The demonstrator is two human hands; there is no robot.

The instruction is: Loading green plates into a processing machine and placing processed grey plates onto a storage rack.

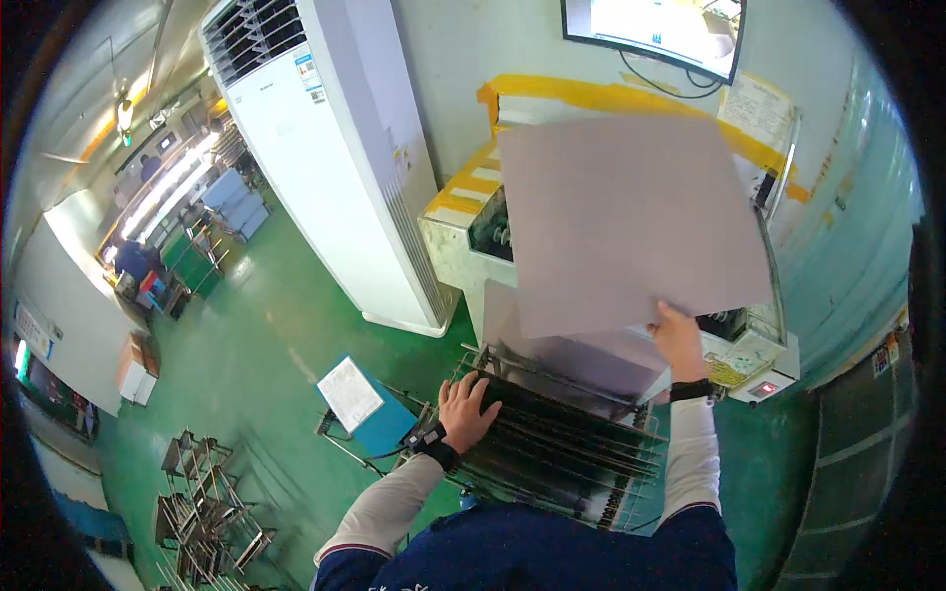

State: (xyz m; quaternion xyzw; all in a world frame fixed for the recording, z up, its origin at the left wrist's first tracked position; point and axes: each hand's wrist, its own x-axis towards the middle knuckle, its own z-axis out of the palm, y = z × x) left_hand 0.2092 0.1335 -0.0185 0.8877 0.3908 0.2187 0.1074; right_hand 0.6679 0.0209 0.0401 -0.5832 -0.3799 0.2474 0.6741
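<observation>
One large grey sheet (636, 217) extends over the yellow-taped machine (455, 242), its near edge pinched by the right hand (678, 340). The left hand (469, 419), fingers spread, is at the panel rack's (613, 497) left end.

The large sheet (631, 222) is plain greyish mauve; the panels (552, 428) below it look nearly black. Yellow tape (601, 94) stripes the cream-coloured machine (448, 246). The floor (286, 345) is green, the air conditioner (325, 177) white. At left, a white paper (350, 394) lies on a blue board (394, 428). The wristbands (692, 390) are black, the sleeves (695, 463) off-white, the shirt (552, 552) navy, and the right-hand curtain (852, 227) pale blue-green.
</observation>
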